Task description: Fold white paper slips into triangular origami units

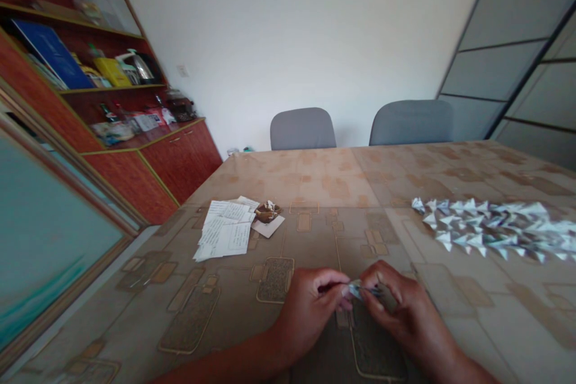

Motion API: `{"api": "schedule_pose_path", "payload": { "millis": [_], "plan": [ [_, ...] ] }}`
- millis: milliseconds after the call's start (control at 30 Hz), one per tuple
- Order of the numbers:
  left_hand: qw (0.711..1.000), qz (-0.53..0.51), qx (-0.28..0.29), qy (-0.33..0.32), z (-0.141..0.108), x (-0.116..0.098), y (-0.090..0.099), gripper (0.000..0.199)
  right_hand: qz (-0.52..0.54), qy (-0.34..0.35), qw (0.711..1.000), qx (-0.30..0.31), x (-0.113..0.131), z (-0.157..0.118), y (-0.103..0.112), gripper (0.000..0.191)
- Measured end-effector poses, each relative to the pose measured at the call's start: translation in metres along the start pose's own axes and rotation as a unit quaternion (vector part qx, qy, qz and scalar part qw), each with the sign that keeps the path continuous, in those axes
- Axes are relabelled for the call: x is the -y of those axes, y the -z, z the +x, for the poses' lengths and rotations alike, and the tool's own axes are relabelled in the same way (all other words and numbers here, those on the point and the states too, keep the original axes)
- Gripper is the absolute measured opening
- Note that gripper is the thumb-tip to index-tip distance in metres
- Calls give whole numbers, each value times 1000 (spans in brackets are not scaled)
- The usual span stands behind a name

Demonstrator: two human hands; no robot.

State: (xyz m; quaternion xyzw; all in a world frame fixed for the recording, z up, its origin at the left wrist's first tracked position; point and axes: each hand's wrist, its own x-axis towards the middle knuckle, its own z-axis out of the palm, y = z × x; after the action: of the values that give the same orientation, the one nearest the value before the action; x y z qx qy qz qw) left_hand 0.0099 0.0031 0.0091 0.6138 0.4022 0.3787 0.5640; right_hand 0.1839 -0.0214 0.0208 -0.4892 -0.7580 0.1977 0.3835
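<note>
Low over the near edge of the table, my left hand (pixel 310 306) and my right hand (pixel 400 309) meet with their fingertips pinched on one small folded paper piece (pixel 357 289). The piece is white with print and mostly hidden by my fingers. A long heap of several similar folded paper pieces (pixel 490 228) lies on the table to the right of my hands. A stack of printed paper slips (pixel 225 231) lies to the left, farther from me.
The table (pixel 315 192) has a beige patterned cover. A small brown dish with scraps (pixel 268 211) sits on a white card beside the slips. Two grey chairs (pixel 302 128) stand at the far side. A red-brown shelf cabinet (pixel 112 108) stands at left.
</note>
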Motion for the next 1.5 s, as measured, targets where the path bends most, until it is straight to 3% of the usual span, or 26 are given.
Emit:
{"api": "schedule_pose_path", "payload": {
  "millis": [333, 767, 1100, 1333, 1500],
  "plan": [
    [997, -55, -9, 47, 2, 7, -1, 21, -19, 8, 1000, 1, -2, 0, 1, 17],
    [999, -29, -5, 13, -1, 2, -3, 20, 26, -18, 999, 3, 1, -1, 0, 18],
    [998, -58, 5, 14, 0, 7, -5, 20, -4, 19, 1000, -23, -1, 1, -1, 14],
    [1000, -18, -8, -12, -1, 4, -3, 17, 25, -19, 999, -29, -3, 0, -3, 8],
    [1000, 2, -12, -27, -1, -1, -1, 20, 71, -46, 996, 28, -3, 1, -2, 14]
  ]
}}
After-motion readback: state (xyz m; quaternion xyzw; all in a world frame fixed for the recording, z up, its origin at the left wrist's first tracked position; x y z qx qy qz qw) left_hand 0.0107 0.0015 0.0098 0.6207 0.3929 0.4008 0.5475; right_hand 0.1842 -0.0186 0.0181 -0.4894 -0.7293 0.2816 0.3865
